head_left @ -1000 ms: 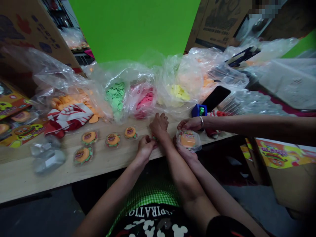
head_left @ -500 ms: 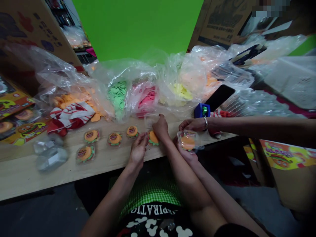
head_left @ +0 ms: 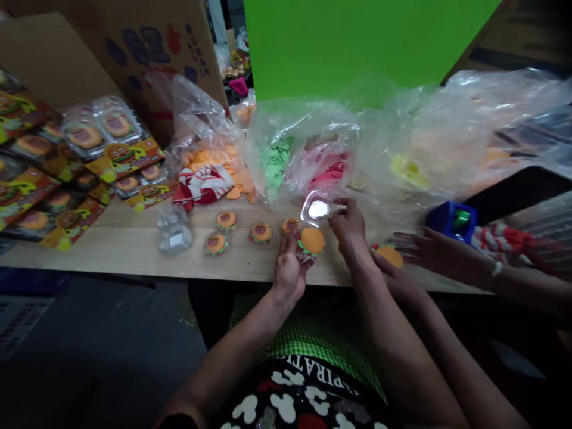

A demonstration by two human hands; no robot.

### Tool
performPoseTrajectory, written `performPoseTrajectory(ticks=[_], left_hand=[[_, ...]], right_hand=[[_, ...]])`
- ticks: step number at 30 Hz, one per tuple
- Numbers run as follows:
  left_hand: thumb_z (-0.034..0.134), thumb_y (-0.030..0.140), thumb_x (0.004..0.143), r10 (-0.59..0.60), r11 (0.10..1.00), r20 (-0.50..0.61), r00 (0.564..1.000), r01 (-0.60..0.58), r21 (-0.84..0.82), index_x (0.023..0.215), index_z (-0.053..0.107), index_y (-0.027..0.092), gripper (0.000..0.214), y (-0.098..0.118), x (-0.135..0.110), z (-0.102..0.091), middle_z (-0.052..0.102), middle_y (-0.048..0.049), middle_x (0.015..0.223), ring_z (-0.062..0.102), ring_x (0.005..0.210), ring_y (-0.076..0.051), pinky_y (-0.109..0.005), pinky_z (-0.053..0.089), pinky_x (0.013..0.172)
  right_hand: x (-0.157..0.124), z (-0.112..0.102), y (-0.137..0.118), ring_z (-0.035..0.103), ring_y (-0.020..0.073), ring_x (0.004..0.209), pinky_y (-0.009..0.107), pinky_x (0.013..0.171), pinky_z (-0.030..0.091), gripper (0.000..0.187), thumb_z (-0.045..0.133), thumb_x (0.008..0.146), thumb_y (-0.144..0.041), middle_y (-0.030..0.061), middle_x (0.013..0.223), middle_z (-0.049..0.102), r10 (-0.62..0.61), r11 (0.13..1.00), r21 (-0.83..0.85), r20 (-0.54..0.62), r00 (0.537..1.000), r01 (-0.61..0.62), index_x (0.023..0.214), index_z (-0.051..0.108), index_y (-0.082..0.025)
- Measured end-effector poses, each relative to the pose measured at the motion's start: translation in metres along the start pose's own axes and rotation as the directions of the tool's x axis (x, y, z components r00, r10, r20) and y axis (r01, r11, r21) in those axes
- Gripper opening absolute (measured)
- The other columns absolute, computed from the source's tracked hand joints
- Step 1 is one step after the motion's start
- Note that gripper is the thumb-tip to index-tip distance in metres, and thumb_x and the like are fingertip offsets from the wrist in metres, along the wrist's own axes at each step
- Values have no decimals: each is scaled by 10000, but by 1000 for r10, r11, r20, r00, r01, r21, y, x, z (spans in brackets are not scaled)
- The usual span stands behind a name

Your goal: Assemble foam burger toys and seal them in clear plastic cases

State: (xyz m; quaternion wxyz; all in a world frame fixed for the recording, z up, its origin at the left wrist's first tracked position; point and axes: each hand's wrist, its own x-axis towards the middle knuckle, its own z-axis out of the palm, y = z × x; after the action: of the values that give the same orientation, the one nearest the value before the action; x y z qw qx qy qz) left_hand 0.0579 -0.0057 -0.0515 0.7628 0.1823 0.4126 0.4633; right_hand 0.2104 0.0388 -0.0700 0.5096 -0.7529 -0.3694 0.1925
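Note:
My left hand [head_left: 289, 271] grips an open clear plastic box with a toy burger [head_left: 311, 240] in it, orange bun on top. Closed at the fingertips, my right hand [head_left: 351, 229] pinches the edge of the clear plastic lid [head_left: 318, 210], which stands raised behind the burger. Whether lid and box are joined by a hinge I cannot tell. Several boxed toy burgers sit to the left on the table, among them one box [head_left: 261, 232] and another box [head_left: 217, 243]. One more boxed burger [head_left: 290, 225] lies just behind my left fingers.
A co-worker's hands [head_left: 429, 253] are close on my right, around another toy burger [head_left: 389, 256]. Bags of orange, green [head_left: 276, 161], pink [head_left: 330, 170] and yellow pieces line the table's back. Empty clear boxes [head_left: 174, 231] and packaged burgers [head_left: 118, 128] are at left. A blue tape dispenser [head_left: 451, 220] stands right.
My view has swung left. My left hand now holds the burger's box tilted up, and its lid stands raised at my right fingertips. The co-worker's hands have lowered their burger toward the table.

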Motion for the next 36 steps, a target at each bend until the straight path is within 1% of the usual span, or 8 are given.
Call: performPoseTrajectory(ticks=[7, 12, 15, 18, 22, 27, 31, 36], left_hand=[[601, 625, 864, -277, 951, 198, 940, 298, -80, 1113, 628, 203, 491, 44, 8, -13, 717, -94, 1030, 713, 888, -283, -470, 575, 780], [772, 601, 704, -223, 966, 242, 944, 248, -79, 995, 649, 184, 524, 51, 13, -14, 713, -62, 919, 671, 729, -203, -378, 571, 684], [873, 273, 591, -75, 995, 142, 987, 84, -61, 951, 652, 192, 430, 43, 14, -10, 698, -13, 899, 638, 708, -133, -266, 520, 671], [847, 177, 568, 132, 985, 24, 991, -128, -112, 971, 652, 183, 447, 30, 8, -2, 700, -11, 943, 659, 826, -140, -246, 508, 755], [830, 174, 630, 271, 961, 41, 962, -268, -69, 1107, 577, 198, 540, 6, -10, 4, 700, -34, 1049, 672, 938, -176, -304, 512, 874], [832, 217, 675, 448, 862, 63, 892, -449, 233, 1087, 506, 210, 525, -12, -24, -8, 656, -52, 1116, 634, 1034, -192, -336, 461, 953], [840, 318, 682, 432, 735, 85, 898, -404, 545, 984, 607, 171, 409, -1, -20, -28, 640, -52, 1003, 584, 904, -169, -288, 442, 815], [749, 539, 753, 263, 833, 161, 951, -308, 459, 786, 649, 127, 425, 14, -8, -39, 584, 3, 685, 491, 642, -107, -252, 400, 633]], right_hand=[[-34, -27, -32, 654, 235, 1112, 432, 892, 541, 531, 504, 775, -201, 108, 1238, 667, -433, 899, 170, 227, 872, 403, 1304, 513, -244], [-71, -37, -32, 553, 252, 1300, 503, 1109, 428, 461, 468, 742, -168, 71, 1286, 665, -514, 841, 114, 474, 715, 528, 1122, 692, -302], [-88, -30, -18, 555, 269, 1306, 523, 1108, 428, 348, 514, 816, -260, 88, 1294, 656, -449, 892, 211, 315, 836, 399, 1115, 686, -305], [-103, -15, -7, 644, 287, 1187, 544, 986, 515, 422, 468, 897, -424, 129, 1275, 660, -108, 889, 458, 175, 979, 16, 1277, 592, -291], [-114, 7, -9, 706, 298, 1037, 509, 881, 564, 457, 421, 906, -537, 133, 1128, 724, 110, 643, 649, 447, 888, -407, 1159, 672, -252], [-97, 14, -12, 682, 206, 859, 355, 814, 548, 274, 713, 691, -370, 17, 900, 727, 272, 375, 822, 346, 898, -430, 921, 707, -221], [-79, 8, -6, 606, 152, 679, 260, 587, 456, 283, 729, 615, -333, 0, 795, 679, 209, 536, 743, 344, 915, -401, 855, 698, -187], [-72, 11, -2, 441, 131, 506, 259, 473, 306, 211, 592, 634, -382, -43, 586, 538, 199, 813, 491, 269, 942, -313, 736, 622, -200]])
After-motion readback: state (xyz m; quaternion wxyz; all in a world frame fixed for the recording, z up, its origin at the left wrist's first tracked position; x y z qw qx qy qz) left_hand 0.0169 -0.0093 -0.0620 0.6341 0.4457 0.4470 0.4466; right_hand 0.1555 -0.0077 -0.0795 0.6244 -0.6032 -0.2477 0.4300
